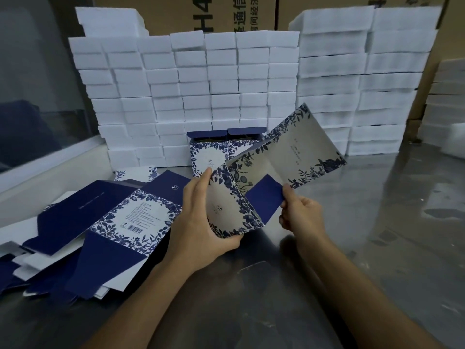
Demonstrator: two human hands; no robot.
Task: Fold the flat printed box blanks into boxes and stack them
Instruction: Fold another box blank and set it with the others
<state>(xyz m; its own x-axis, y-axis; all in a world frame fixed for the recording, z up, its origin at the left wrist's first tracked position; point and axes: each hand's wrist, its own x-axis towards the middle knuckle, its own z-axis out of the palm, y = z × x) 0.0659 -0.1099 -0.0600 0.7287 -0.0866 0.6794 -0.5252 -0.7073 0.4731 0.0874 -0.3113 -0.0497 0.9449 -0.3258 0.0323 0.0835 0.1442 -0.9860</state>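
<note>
- Box blank point(266, 172) is being held up in the air over the table, approx. centre of view, partly bent into panels; blue floral borders on pale panels, plus one solid navy flap at its lower edge.
- Left hand point(201, 217) is gripping the blank's near-left panel: thumb curled under the bottom edge, fingers running up behind w/ fingertips showing at the panel's top-left edge.
- Right hand point(299, 212) is pinching the navy flap's right edge, fingers curled tight together on it.
- Blank's far panel is angling up to the right, its upper corner overlapping the view of the foam stacks.
- Two folded boxes point(221, 152) are standing upright side by side just behind the blank, top flaps open, backs near the foam.
- Pile of flat blanks point(105, 222) is lying loosely fanned on the table, left of the left hand; top one is showing a barcode panel & navy flaps.
- Metal table point(377, 222) is reflecting light, shiny grey.
- White foam blocks point(201, 84) are sitting stacked in tall columns across the back; bigger foam slabs point(364, 84) stacked to the right.
- Cardboard cartons point(226, 13) w/ black print are standing behind the foam.
</note>
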